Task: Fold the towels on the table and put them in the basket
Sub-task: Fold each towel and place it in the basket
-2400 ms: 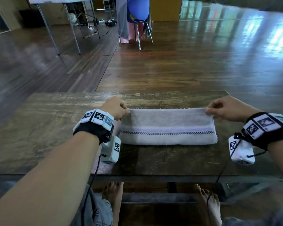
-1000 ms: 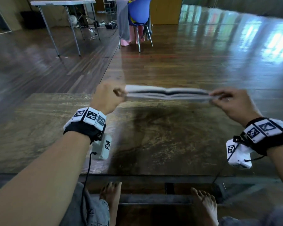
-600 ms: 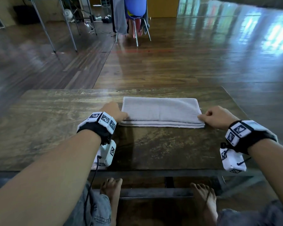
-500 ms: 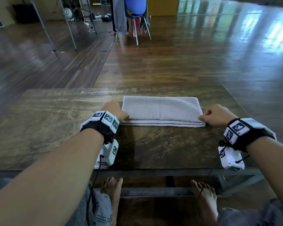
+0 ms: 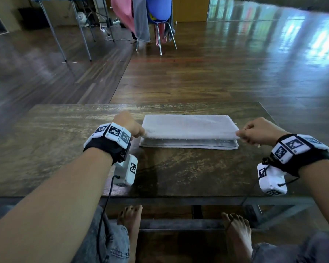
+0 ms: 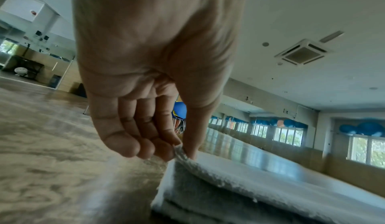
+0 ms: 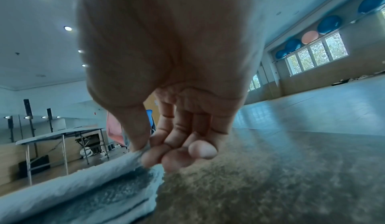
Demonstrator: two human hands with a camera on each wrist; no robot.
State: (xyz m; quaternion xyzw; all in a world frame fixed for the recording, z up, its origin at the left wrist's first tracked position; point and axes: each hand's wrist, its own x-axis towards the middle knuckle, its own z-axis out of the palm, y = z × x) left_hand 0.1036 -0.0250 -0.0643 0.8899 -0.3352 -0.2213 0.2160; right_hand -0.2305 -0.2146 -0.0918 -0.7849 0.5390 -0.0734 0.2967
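A pale grey towel point(image 5: 188, 128) lies folded in a long strip across the middle of the wooden table point(image 5: 46, 149). My left hand point(image 5: 139, 132) pinches the near left corner of its top layer; the left wrist view shows thumb and fingers point(image 6: 166, 152) closed on the towel point(image 6: 239, 178) edge. My right hand point(image 5: 240, 134) pinches the near right corner, thumb against fingers point(image 7: 150, 155) on the towel point(image 7: 73, 186). The top layer is raised a little off the layers below at the near edge. No basket is in view.
Beyond the table's far edge lies bare wooden floor. A blue chair point(image 5: 158, 10) draped with pink and grey cloths stands far back, with a metal-legged table point(image 5: 65, 31) at the far left. My bare feet point(image 5: 130, 219) rest under the table.
The towel was lifted, folded away from me and laid down. Since half a second ago both hands have raised the near edge of the top layer slightly.
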